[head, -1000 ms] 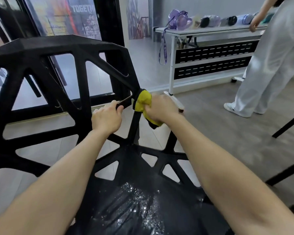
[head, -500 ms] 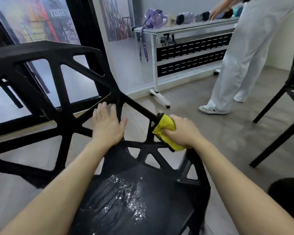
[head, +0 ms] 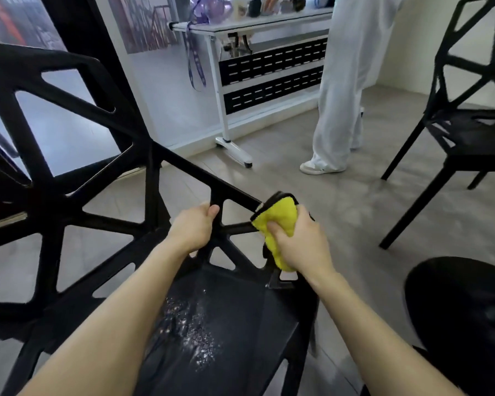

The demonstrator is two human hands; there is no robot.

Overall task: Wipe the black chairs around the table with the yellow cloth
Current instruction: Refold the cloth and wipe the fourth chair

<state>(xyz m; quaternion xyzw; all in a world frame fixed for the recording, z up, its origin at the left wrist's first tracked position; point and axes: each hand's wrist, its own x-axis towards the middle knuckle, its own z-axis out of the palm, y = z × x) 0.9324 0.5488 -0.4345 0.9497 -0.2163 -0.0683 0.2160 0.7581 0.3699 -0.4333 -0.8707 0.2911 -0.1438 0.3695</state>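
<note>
A black lattice chair fills the left and centre, its wet seat below my arms. My right hand grips the yellow cloth, which is wrapped over the front end of the chair's right side rail. My left hand grips a strut of the same side frame, a little to the left of the cloth. A second black chair stands at the right.
A person in white trousers stands at a white table along the far wall, with bottles and a purple lanyard on it. A dark rounded object lies at the lower right. Grey floor stretches between the two chairs.
My right hand has slid the cloth down the side rail toward the seat's front corner. My left hand went from lying flat on the frame to gripping a strut. The view swung right.
</note>
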